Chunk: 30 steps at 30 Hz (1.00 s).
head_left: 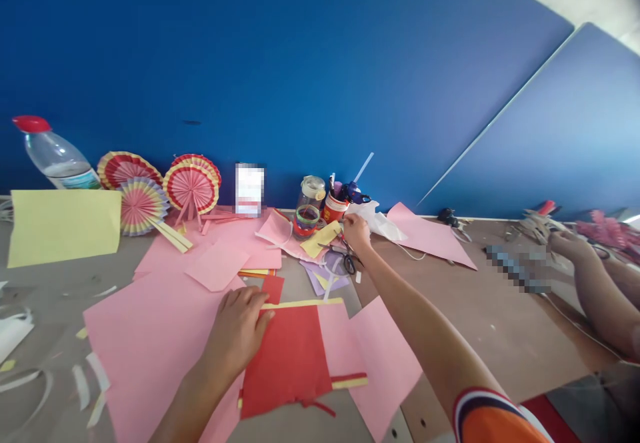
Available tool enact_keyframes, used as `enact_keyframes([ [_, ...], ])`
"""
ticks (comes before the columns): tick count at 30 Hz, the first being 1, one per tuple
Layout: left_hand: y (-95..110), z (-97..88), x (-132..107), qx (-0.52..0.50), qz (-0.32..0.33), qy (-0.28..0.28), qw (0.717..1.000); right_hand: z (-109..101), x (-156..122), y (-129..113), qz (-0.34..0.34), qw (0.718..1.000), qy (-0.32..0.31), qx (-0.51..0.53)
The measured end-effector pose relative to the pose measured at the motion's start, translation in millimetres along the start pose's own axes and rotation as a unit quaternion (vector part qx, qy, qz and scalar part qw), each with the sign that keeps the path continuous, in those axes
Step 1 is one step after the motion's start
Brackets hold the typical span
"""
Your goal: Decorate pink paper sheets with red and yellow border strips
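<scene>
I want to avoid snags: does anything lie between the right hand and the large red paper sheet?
Yes. Black-handled scissors and purple paper lie between the right hand and the large red paper sheet. Both look low, so passing above them seems possible.

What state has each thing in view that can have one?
Red paper sheet, lying mostly flat
Pleated paper fans, spread open
Plastic bottle, red cap on
Clear drinking bottle, lid on
Red paper cup, upright, holding items
Scissors, lying down, opening unclear
Left hand, resting on red paper sheet
Right hand, fingers bent, grip unclear
</scene>
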<state>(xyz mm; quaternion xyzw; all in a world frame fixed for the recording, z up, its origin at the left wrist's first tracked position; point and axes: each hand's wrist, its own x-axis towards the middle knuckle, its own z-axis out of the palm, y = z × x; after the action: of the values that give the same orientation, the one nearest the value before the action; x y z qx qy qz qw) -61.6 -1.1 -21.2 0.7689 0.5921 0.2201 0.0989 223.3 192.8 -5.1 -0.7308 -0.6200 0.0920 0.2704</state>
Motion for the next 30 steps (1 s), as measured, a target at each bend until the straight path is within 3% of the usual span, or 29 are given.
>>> enact_keyframes([
  [10, 5, 7.7, 1, 0.015, 0.039, 0.052, 0.998, -9, -110, -20, -0.225, 0.963, -0.119, 0.093],
  [17, -4, 4.2, -7, 0.085, -0.004, 0.005, 0.996, -20, -155, -48, -0.387, 0.892, -0.234, -0.01],
  [23, -14, 1.3, -7, 0.066, -0.005, -0.023, 0.998, -12, -185, -50, -0.402, 0.879, -0.244, -0.08],
  [30, -14, 2.4, -8, 0.074, -0.005, -0.034, 0.997, -5, -187, -55, -0.371, 0.877, -0.285, -0.109],
])
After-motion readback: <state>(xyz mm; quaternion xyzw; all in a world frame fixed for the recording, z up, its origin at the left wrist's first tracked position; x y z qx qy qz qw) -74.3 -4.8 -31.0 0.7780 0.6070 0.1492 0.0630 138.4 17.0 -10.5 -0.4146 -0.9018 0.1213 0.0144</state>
